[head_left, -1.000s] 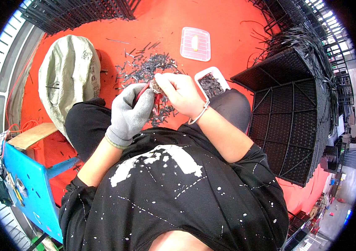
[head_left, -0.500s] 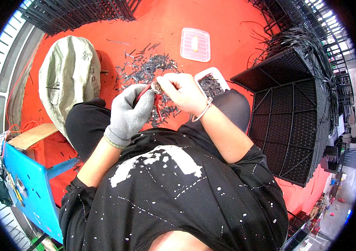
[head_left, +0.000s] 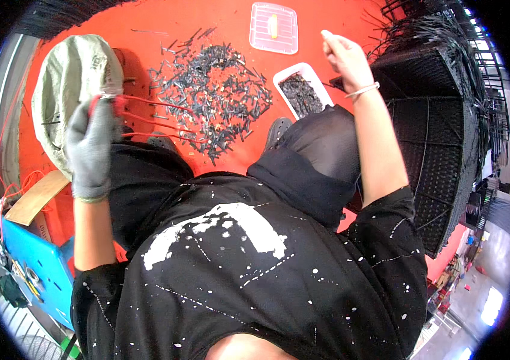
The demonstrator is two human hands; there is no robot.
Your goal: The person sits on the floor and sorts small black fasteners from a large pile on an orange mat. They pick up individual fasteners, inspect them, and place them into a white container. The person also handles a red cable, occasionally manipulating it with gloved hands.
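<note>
My left hand (head_left: 90, 144), in a grey knit glove, is raised at the left in front of the pale woven sack. It is closed round a red tool (head_left: 95, 105) with a bit of metal at its top; motion blurs it and I cannot tell its kind. Thin red strands (head_left: 153, 126) stretch rightward from this hand over the floor scraps. My bare right hand (head_left: 346, 58), with a bracelet at the wrist, is lifted at the right, beyond the white tub (head_left: 303, 90) of dark scraps. Its fingers are curled together; whatever they hold, if anything, is too small to make out.
Short black and grey strips (head_left: 216, 99) lie scattered on the red floor (head_left: 195, 18) between my feet. A clear lid (head_left: 274, 29) lies farther off. The woven sack (head_left: 57, 78) and a blue table (head_left: 33, 252) stand left; black woven panels (head_left: 429, 174) stand right.
My hands were together over the scraps, around the red tool. They have parted: the left has swung left with the tool, the right has moved up and right. The red strands are now stretched out.
</note>
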